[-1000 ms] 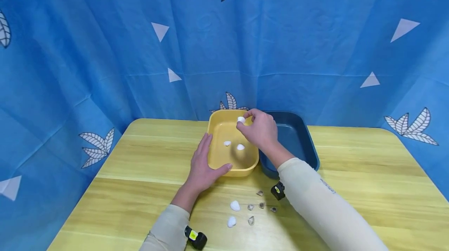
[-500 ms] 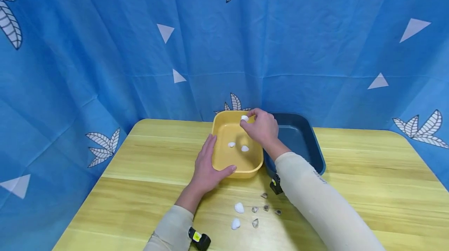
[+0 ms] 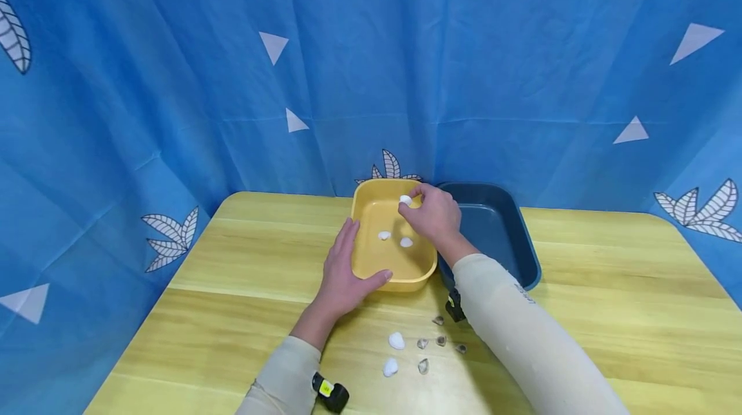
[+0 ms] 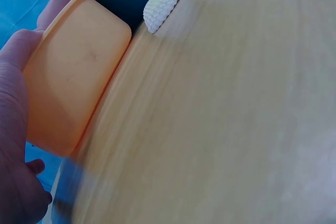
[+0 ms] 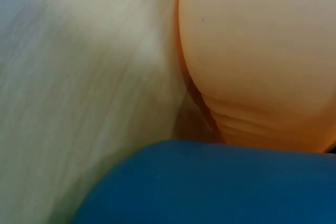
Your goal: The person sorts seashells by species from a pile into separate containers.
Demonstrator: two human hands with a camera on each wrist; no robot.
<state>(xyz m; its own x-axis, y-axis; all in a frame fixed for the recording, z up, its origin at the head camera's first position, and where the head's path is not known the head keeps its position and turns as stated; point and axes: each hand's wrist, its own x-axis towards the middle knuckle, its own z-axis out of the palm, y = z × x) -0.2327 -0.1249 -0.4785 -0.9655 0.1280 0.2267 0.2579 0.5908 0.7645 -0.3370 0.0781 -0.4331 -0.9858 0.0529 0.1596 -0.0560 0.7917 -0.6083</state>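
Note:
My right hand (image 3: 436,214) pinches a small white seashell (image 3: 405,200) between thumb and forefinger, over the far right part of the yellow bin (image 3: 371,267). Two more white seashells lie on the bin's floor, a left one (image 3: 384,235) and a right one (image 3: 406,242). Against the bin's near left corner rests my left hand (image 3: 342,279), its straight fingers along the left wall and its thumb over the front rim. The left wrist view has that thumb at the rim of the bin's outer wall (image 4: 79,77). Neither the right hand nor its shell appears in the right wrist view.
A dark blue bin (image 3: 524,241) stands against the yellow one's right side. In front lie two white seashells, one farther (image 3: 397,340) and one nearer (image 3: 391,366), beside several small brown shells (image 3: 423,366). A blue curtain (image 3: 371,67) hangs behind the wooden table (image 3: 255,254).
The head view has shifted slightly. The pinched seashell has tilted a little in the right hand's fingers. Both hands keep their places at the yellow bin.

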